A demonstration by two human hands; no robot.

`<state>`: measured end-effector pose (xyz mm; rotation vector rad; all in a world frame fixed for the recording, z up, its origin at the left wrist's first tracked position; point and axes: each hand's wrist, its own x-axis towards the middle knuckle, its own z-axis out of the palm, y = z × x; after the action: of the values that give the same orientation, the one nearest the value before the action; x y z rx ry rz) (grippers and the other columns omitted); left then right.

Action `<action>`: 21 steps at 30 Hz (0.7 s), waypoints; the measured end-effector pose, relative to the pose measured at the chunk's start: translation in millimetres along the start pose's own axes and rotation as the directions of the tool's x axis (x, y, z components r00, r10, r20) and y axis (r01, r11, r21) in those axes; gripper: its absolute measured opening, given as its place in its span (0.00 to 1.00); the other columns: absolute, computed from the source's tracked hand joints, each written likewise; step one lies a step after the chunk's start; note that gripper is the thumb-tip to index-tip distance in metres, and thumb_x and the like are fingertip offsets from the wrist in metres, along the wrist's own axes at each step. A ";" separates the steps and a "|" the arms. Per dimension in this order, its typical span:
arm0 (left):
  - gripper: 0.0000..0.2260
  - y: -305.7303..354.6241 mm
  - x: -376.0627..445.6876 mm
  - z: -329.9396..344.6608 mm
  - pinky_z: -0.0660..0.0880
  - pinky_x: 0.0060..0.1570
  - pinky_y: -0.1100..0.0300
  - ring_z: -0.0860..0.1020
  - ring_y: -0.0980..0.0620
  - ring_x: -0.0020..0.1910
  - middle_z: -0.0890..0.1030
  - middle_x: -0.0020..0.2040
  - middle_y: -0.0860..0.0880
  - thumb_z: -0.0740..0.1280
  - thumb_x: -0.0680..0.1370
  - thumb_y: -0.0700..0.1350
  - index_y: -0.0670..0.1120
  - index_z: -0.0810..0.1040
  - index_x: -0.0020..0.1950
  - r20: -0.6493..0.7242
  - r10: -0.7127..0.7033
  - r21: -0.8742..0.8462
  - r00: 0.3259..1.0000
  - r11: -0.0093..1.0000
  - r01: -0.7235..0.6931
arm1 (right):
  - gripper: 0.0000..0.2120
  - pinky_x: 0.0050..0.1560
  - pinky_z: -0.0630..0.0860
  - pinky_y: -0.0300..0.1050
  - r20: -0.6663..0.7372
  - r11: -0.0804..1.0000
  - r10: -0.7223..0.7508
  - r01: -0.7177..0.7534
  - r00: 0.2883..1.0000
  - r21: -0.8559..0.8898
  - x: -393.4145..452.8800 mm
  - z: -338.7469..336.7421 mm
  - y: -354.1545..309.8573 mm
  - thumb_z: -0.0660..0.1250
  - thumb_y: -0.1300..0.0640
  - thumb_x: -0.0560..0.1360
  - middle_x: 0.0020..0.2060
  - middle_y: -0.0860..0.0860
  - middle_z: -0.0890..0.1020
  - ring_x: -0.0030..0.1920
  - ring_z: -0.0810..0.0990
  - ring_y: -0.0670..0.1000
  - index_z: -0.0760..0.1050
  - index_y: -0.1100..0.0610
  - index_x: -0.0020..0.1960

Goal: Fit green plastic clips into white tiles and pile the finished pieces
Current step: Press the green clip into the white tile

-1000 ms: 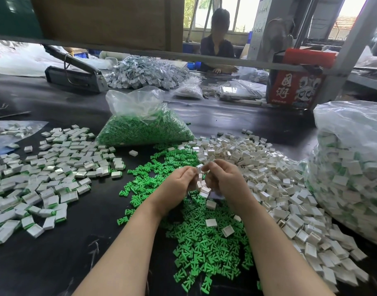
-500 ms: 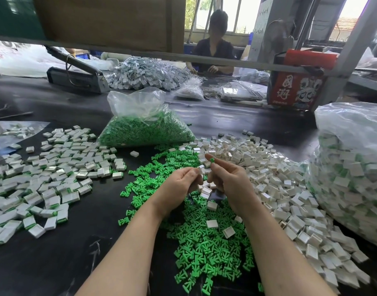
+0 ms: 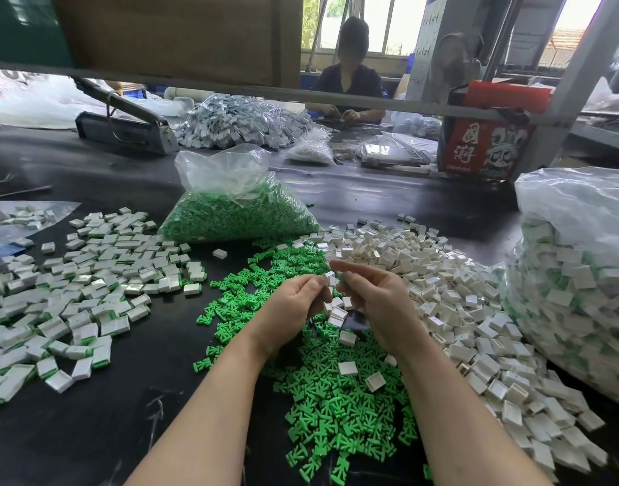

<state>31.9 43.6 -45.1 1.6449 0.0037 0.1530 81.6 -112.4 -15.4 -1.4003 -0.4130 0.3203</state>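
Observation:
My left hand (image 3: 294, 306) pinches a white tile (image 3: 329, 275) at its fingertips. My right hand (image 3: 374, 303) pinches a green clip (image 3: 342, 277) right beside that tile and cups several more white tiles (image 3: 337, 312) in its palm. Both hands hover over a heap of loose green clips (image 3: 336, 398). A big heap of empty white tiles (image 3: 458, 310) spreads to the right. Finished pieces, white with a green edge, lie in a pile (image 3: 73, 292) on the left.
A clear bag of green clips (image 3: 238, 212) stands behind the hands. A large bag of finished pieces (image 3: 574, 282) fills the right edge. A red carton (image 3: 486, 142), a sealing tool (image 3: 125, 128) and a person seated across the black table (image 3: 90, 433) lie further back.
The right hand's raised forefinger has come down and brought the green clip against the white tile at the left fingertips. Both hands stay over the green heap.

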 end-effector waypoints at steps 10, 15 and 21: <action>0.16 0.6 0.0 3.8 0.70 0.48 0.51 0.73 0.49 0.43 0.76 0.42 0.44 0.58 0.82 0.52 0.41 0.79 0.48 -0.020 0.011 0.091 1.000 0.996 -0.009 | 0.07 0.39 0.76 0.33 -0.082 0.993 -0.110 0.106 0.991 -0.048 -0.4 3.3 0.6 0.70 0.65 0.74 0.41 0.53 0.84 0.37 0.82 0.42 0.79 0.66 0.51; 0.15 1.1 -0.8 5.5 0.69 0.45 0.52 0.71 0.52 0.39 0.75 0.39 0.47 0.57 0.84 0.50 0.48 0.79 0.43 -0.026 0.013 0.083 1.000 0.996 -0.011 | 0.09 0.32 0.74 0.31 -0.102 0.997 -0.065 0.069 0.993 0.040 0.3 6.8 0.7 0.69 0.65 0.74 0.38 0.52 0.82 0.31 0.78 0.38 0.78 0.69 0.52; 0.16 1.7 -0.7 6.4 0.71 0.42 0.55 0.72 0.52 0.37 0.74 0.37 0.46 0.57 0.85 0.49 0.47 0.78 0.42 -0.052 0.049 0.113 0.997 0.993 -0.043 | 0.10 0.28 0.71 0.30 -0.094 0.991 0.001 0.011 0.996 0.133 1.3 6.2 2.0 0.70 0.65 0.73 0.31 0.46 0.81 0.28 0.77 0.39 0.78 0.70 0.52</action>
<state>31.6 37.1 -43.9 1.7527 0.0159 0.2367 80.0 -106.0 -16.5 -1.2782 -0.3119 0.2719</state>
